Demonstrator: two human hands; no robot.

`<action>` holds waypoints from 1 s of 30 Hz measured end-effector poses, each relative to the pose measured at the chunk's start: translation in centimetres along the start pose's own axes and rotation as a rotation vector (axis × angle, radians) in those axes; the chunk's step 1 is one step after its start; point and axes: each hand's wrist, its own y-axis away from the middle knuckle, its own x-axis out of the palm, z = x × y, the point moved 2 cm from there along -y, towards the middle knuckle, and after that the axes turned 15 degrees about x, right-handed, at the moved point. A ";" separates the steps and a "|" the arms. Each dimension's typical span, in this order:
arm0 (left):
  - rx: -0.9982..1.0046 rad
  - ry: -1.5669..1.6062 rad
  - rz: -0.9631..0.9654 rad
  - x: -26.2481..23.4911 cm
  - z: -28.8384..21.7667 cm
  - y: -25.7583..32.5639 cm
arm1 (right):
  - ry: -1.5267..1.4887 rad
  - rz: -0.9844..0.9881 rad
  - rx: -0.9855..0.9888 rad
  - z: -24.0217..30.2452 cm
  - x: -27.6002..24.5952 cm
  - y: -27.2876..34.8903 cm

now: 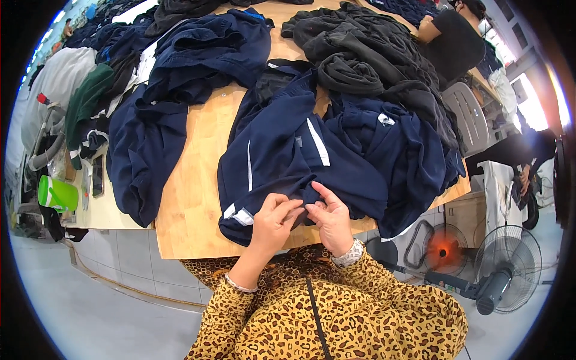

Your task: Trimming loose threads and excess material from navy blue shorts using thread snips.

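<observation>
Whatever lies between the fingertips of the left hand (273, 223) and right hand (333, 222) is too small to tell, and the hands hide part of the navy garment (279, 159). Its grey mark (299, 141) is too fine to read. The dark pile (360, 45) covers some of the bench (198, 180). The upper edge cuts off the black clothes (180, 13); the lower edge, the leopard-print jacket (276, 327). The far worker's (453, 45) legs are hidden

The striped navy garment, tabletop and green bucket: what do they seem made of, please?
Striped navy garment: matte cloth, softly creased; fibre unclear. Tabletop: probably wood, lightly glossy, with pale grain showing. Green bucket: likely smooth plastic, judging by its even colour.
</observation>
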 end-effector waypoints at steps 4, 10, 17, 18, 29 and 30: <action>0.213 -0.215 0.056 0.4 -0.1 0.8 | -0.015 -0.050 0.048 0.3 0.2 0.2; 0.144 -0.005 0.160 0.0 -0.4 1.7 | -0.010 -0.022 -0.039 0.2 0.2 0.0; -0.108 0.142 0.021 -1.4 0.4 1.9 | -0.073 -0.038 -0.007 0.3 0.6 -0.1; -0.169 0.165 -0.014 -1.4 0.5 1.8 | -0.047 -0.068 -0.021 0.5 0.8 -0.1; -0.120 0.101 -0.077 -0.7 0.5 1.2 | 0.036 0.024 -0.035 0.0 0.6 0.2; -0.049 0.015 -0.050 -0.4 0.3 0.9 | 0.045 0.005 -0.018 0.1 0.9 0.3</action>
